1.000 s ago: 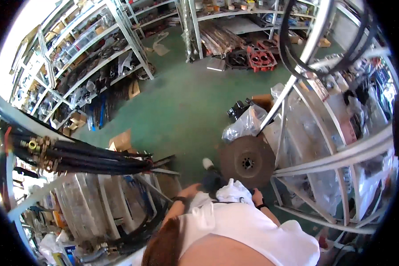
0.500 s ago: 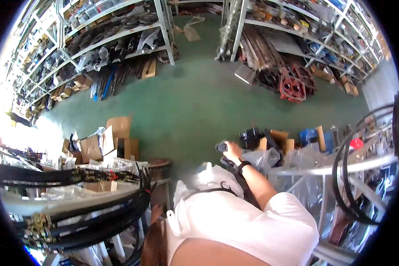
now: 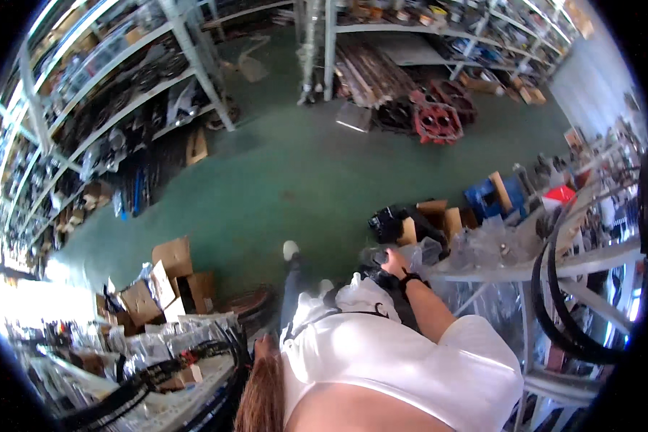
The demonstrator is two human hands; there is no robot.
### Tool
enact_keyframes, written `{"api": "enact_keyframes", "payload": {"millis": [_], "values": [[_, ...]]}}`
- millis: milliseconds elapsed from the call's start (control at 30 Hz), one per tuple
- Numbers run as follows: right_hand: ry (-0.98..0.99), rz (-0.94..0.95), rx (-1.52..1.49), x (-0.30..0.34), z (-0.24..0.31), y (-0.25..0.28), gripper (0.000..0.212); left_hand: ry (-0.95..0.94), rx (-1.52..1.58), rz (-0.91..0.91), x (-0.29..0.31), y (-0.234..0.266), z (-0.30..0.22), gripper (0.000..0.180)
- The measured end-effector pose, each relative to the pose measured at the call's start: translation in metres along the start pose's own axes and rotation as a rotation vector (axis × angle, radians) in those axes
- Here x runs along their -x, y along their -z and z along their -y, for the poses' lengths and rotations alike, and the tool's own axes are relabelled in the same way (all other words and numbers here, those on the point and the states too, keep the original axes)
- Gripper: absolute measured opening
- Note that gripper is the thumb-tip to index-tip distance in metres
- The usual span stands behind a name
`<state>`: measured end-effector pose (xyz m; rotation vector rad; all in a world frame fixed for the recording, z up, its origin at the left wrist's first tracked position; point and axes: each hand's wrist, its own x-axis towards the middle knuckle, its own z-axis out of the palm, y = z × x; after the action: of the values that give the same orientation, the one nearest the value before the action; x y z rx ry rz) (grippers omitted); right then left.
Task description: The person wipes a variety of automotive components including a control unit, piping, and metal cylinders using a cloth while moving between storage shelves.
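My right hand point(image 3: 394, 264), with a dark band at the wrist, reaches out at waist height. Its fingers are closed round a dark, rounded object point(image 3: 373, 258) whose kind I cannot make out. Just beyond it are a black part point(image 3: 387, 225) and clear plastic wrap point(image 3: 425, 252) beside the right-hand rack. Only a small piece of my left hand point(image 3: 265, 348) shows low at my left side, next to brown hair; its fingers are hidden.
Open cardboard boxes point(image 3: 174, 258) stand at the left by a rack hung with black hoses point(image 3: 187, 356). A white-framed rack point(image 3: 540, 266) with a black hose loop point(image 3: 547, 302) is close on my right. Loaded shelves point(image 3: 187, 65) and red castings point(image 3: 438, 122) lie beyond the green floor point(image 3: 266, 173).
My view has turned rightward, so the far shelves and castings sit farther left. A white shoe and dark trouser leg now show stepping forward. My right hand keeps its dark object.
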<state>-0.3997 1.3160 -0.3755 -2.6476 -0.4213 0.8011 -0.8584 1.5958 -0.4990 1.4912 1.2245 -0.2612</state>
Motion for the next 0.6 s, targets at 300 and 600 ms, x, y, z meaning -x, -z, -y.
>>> {"api": "enact_keyframes", "payload": {"millis": [300,600], "values": [[-0.394,-0.063,-0.057,0.067,-0.142,-0.099,0.048,-0.126,-0.300,0.220,-0.086,0.018,-0.080,0.029],[-0.151,-0.252,0.196,-0.026,0.071,0.072,0.037,-0.201,-0.478,0.327,-0.194,0.049,-0.148,0.026]]}}
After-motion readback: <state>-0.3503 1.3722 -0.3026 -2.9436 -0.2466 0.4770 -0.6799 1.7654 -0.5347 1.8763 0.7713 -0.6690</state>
